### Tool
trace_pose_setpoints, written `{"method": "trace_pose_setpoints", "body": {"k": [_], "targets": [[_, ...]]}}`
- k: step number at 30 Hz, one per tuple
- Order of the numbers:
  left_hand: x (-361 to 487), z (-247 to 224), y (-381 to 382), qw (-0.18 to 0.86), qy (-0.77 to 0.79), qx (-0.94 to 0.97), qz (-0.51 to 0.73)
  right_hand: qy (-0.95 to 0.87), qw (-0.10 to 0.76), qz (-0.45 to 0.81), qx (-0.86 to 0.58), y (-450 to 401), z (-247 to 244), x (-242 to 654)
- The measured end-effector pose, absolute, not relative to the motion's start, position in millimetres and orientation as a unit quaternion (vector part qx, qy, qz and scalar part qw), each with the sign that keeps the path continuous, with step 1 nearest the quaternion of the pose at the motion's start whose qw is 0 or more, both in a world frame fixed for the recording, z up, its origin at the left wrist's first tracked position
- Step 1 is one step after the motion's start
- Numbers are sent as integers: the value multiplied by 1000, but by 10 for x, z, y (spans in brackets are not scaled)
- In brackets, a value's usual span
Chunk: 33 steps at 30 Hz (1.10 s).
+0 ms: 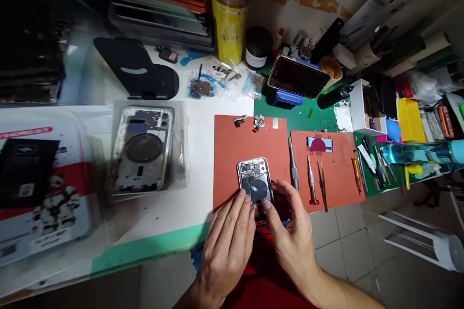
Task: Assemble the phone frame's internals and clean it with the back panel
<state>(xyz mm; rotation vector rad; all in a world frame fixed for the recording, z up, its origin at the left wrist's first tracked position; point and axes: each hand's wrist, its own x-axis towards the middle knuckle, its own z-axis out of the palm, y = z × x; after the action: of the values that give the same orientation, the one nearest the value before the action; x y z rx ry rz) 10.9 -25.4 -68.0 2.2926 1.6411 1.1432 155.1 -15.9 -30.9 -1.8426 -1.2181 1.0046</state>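
Note:
An opened smartphone (256, 184) lies on an orange-red work mat (232, 142), its inner parts and a round dark coil showing. My left hand (229, 239) lies with straight fingers together over the phone's lower left side, fingertips touching it. At the lower right, my right hand (295, 231) has its thumb on the phone and its other fingers bent around the right edge. The phone's bottom end is partly hidden by both hands. Small camera parts (258, 122) sit on the mat above the phone.
To the right lie a grey screwdriver (293, 166), a red-ended screwdriver (311, 181) and tweezers (322, 185). A phone on a blue stand (299, 77) is behind the mats. Leftward, a phone housing (143, 149) rests on a clear box, near a black stand (136, 69).

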Motion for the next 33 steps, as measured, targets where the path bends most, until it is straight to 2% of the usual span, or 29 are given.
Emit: {"method": "trace_pose_setpoints", "body": {"k": [6,8,11,14,15,17,24,33], "targets": [[82,-644,-292,67,564,736,369,-376,423,449,-691,-40,-308,1554],[44,-604,-303,123,599,698,372,-338,440,479,-680,17,-311,1580],[-48,-509,-250,343,652,542,405,-304,464,509,-658,36,-291,1606],[-144,-417,-112,608,572,354,422,-318,471,516,-641,-20,-252,1605],[-167,-396,-65,670,528,311,419,-338,467,508,-640,-42,-241,1602],[-191,-371,4,731,474,261,415,-405,446,473,-643,-70,-226,1600],[-139,-320,-34,716,507,260,404,-617,386,317,-608,-2,-249,1635],[-123,-319,-50,693,527,297,391,-646,399,313,-570,28,-262,1593]]}}
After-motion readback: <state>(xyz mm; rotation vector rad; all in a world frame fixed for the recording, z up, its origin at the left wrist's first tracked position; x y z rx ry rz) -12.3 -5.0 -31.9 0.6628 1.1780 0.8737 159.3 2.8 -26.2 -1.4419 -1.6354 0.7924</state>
